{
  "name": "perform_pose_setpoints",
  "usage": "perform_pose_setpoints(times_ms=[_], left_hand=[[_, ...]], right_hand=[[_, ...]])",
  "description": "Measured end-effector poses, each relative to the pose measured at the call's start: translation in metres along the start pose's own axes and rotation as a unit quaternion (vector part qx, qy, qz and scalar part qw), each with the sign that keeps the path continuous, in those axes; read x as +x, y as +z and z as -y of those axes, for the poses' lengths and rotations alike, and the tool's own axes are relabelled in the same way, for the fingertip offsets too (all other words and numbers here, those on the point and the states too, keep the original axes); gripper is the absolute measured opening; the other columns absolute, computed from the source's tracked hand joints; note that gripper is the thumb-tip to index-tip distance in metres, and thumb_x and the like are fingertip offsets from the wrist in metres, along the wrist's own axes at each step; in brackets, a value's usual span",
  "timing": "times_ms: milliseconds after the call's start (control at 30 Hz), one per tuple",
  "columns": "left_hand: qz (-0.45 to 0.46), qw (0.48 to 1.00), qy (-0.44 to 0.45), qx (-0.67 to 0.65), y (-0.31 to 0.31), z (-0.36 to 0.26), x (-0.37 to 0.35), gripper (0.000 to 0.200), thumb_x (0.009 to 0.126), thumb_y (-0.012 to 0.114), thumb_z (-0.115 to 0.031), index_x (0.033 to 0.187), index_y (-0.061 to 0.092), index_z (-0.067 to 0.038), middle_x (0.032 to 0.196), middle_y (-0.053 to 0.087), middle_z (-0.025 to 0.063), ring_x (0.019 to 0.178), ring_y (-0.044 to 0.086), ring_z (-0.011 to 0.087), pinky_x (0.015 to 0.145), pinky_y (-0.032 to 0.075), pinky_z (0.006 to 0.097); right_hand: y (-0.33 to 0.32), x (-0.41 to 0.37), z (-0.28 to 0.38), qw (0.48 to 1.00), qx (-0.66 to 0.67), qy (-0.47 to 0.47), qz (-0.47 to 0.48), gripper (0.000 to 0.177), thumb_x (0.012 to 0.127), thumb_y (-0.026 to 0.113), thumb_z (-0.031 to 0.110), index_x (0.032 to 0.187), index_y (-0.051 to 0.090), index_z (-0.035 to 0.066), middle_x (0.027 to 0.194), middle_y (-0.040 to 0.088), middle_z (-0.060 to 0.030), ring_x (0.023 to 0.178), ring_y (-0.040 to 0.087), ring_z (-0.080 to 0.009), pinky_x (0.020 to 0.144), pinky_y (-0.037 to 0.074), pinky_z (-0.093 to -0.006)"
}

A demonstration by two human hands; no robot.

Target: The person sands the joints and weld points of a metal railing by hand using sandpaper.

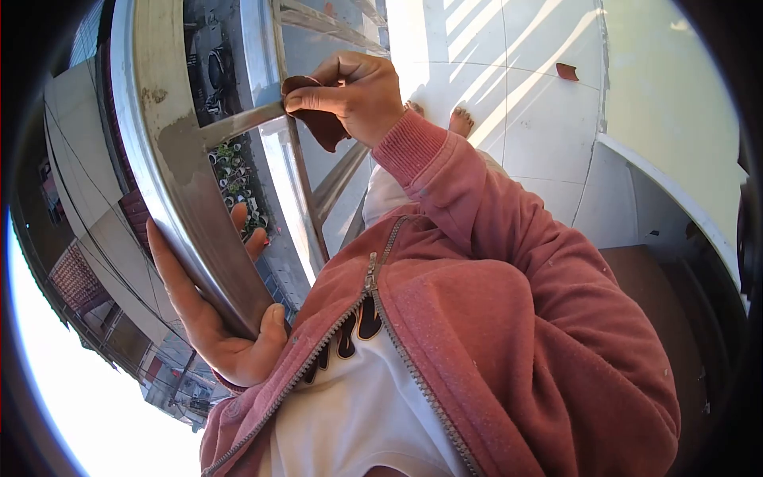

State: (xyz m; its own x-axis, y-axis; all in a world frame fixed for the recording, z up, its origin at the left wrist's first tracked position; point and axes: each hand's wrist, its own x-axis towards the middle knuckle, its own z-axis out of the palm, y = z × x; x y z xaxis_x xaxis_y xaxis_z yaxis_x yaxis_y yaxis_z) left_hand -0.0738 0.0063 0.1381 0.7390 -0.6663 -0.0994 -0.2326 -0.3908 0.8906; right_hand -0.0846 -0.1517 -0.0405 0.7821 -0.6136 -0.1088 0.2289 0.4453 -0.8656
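Observation:
A metal railing with a wide, shiny top rail [187, 171] runs down the left side. A dull grey patch marks its surface. My left hand [222, 338] is wrapped round the lower end of this rail, with the thumb on the near side and fingertips showing on both sides. My right hand [358, 95] pinches a folded piece of reddish-brown sandpaper [322, 127] between thumb and fingers. The sandpaper is at the joint of a thin crossbar [242, 123] and an inner bar of the railing.
Another reddish-brown piece [567, 71] lies on the pale tiled floor [540, 119]. Bare feet [461, 121] stand on the tiles. A pale wall [675, 87] curves along the right. Beyond the railing are potted plants [232, 176], a motorcycle [216, 71], buildings and cables.

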Motion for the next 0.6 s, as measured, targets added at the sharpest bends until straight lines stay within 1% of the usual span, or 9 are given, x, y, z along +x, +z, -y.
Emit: perform_pose_setpoints(times_ms=[67,167,233,267,367,400,467,533,600], left_hand=[[0.000,1.000,-0.005,0.006,0.003,0.002,0.000,0.100,0.059,0.056,-0.004,0.143,0.002,0.000,0.137,0.029,0.0274,0.121,0.043,0.0403,0.094,0.044,0.0449],[-0.021,1.000,-0.009,-0.001,0.005,-0.001,-0.002,0.100,0.060,0.056,-0.005,0.143,0.000,0.000,0.138,0.028,0.0263,0.121,0.043,0.0385,0.094,0.044,0.0432],[-0.024,1.000,0.000,-0.001,0.003,-0.002,0.000,0.100,0.060,0.056,-0.005,0.143,0.001,0.000,0.138,0.029,0.0261,0.121,0.044,0.0381,0.094,0.044,0.0435],[-0.017,1.000,-0.009,-0.001,0.003,-0.001,0.000,0.099,0.060,0.056,-0.005,0.143,0.002,0.000,0.138,0.029,0.0260,0.120,0.044,0.0376,0.094,0.044,0.0437],[-0.013,1.000,-0.019,0.004,0.004,0.001,-0.002,0.100,0.060,0.056,-0.005,0.143,0.002,-0.001,0.138,0.028,0.0262,0.120,0.044,0.0380,0.094,0.044,0.0432],[-0.015,1.000,-0.008,-0.003,0.003,0.000,-0.003,0.100,0.060,0.057,-0.005,0.143,0.001,-0.002,0.138,0.028,0.0263,0.120,0.044,0.0384,0.094,0.045,0.0430],[-0.031,0.999,0.004,0.005,0.000,-0.003,0.003,0.101,0.059,0.056,-0.005,0.143,0.001,-0.002,0.138,0.028,0.0263,0.120,0.044,0.0388,0.094,0.044,0.0432],[-0.028,0.999,-0.017,0.018,0.003,-0.002,0.000,0.102,0.057,0.054,-0.004,0.144,0.001,-0.002,0.137,0.029,0.0264,0.120,0.044,0.0397,0.094,0.044,0.0436],[-0.027,0.999,-0.023,0.018,0.002,-0.002,-0.005,0.102,0.056,0.053,-0.004,0.144,0.001,-0.003,0.137,0.029,0.0266,0.120,0.044,0.0400,0.094,0.045,0.0440]], right_hand=[[-0.001,-0.003,0.008,0.999,-0.037,0.024,0.003,0.016,0.068,0.079,0.008,0.075,0.065,0.002,0.070,0.066,-0.0051,0.061,0.062,-0.0084,0.054,0.051,-0.0202],[0.006,-0.004,-0.002,0.998,0.051,0.017,0.022,0.017,0.067,0.079,0.006,0.074,0.064,0.002,0.070,0.065,-0.0041,0.062,0.061,-0.0080,0.056,0.050,-0.0198],[0.005,-0.001,-0.002,0.991,0.123,0.049,-0.006,0.018,0.065,0.081,0.009,0.074,0.067,0.001,0.068,0.065,-0.0054,0.055,0.057,-0.0075,0.050,0.046,-0.0211],[0.003,0.003,-0.006,0.991,0.121,0.048,-0.008,0.018,0.065,0.081,0.009,0.074,0.067,0.001,0.068,0.065,-0.0054,0.055,0.057,-0.0075,0.050,0.046,-0.0211],[0.011,0.003,0.007,0.999,0.015,-0.042,0.015,0.019,0.066,0.080,0.010,0.076,0.067,0.000,0.071,0.066,-0.0089,0.060,0.063,-0.0111,0.054,0.051,-0.0217],[0.003,0.000,-0.011,0.996,0.082,0.019,0.011,0.019,0.067,0.080,0.011,0.076,0.067,0.001,0.071,0.066,-0.0090,0.061,0.064,-0.0130,0.057,0.053,-0.0225],[-0.002,-0.001,-0.024,0.991,0.131,0.027,-0.001,0.016,0.069,0.078,0.011,0.074,0.066,0.002,0.070,0.066,-0.0077,0.060,0.064,-0.0122,0.057,0.052,-0.0220],[0.011,0.001,0.011,1.000,0.012,-0.008,0.005,0.015,0.069,0.077,0.006,0.076,0.065,0.002,0.071,0.066,-0.0096,0.063,0.065,-0.0141,0.058,0.053,-0.0241],[0.014,0.004,0.011,0.999,0.003,-0.035,0.022,0.013,0.071,0.075,0.002,0.076,0.063,0.000,0.072,0.066,-0.0084,0.065,0.064,-0.0122,0.058,0.053,-0.0226]])
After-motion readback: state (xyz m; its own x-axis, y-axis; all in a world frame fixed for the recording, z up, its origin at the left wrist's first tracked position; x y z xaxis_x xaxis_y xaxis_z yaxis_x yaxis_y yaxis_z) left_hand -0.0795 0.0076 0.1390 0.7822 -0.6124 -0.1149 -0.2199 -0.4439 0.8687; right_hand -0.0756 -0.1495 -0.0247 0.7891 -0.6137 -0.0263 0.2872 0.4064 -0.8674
